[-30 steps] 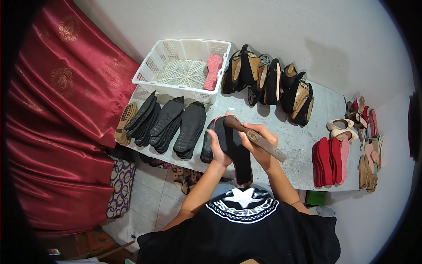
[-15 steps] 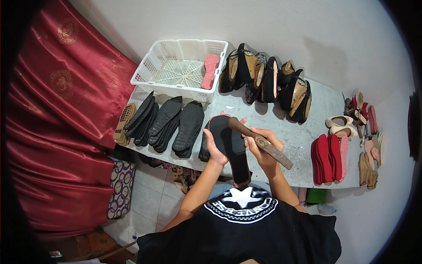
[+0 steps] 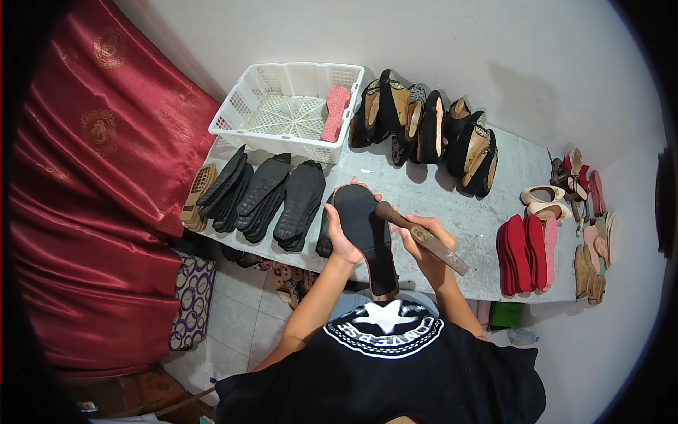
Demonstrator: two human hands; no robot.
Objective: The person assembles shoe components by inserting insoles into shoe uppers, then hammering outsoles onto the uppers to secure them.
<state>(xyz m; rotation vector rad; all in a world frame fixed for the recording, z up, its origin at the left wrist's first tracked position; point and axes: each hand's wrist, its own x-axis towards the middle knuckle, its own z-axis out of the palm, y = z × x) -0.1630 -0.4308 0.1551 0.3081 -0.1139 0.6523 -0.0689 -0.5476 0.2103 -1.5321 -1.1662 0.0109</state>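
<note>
My left hand (image 3: 343, 239) holds a black shoe sole (image 3: 357, 215), thumb along its left edge and fingertips showing past its far end. Its wide end points away from me and its narrow end toward my shirt; a pink edge shows round the wide end. My right hand (image 3: 429, 244) is wrapped round a worn brown hammer-like tool (image 3: 432, 247). The tool's rounded knob overlaps the sole's right edge in view; whether it touches I cannot tell. Its flat, greyish end sticks out to the right. Another black sole lies partly hidden behind my left hand.
Stacks of black soles (image 3: 300, 205) and tan soles (image 3: 199, 196) line the table's left front. Behind them stands a white plastic basket (image 3: 247, 134) holding a pink sole (image 3: 336, 113). Black shoes (image 3: 429, 127) stand along the back. Red soles (image 3: 514, 254) and cream shoes (image 3: 547, 201) lie right.
The tool's rounded knob has shifted toward me and to the right, from over the sole's face to near its right edge. My left hand still holds the sole.
</note>
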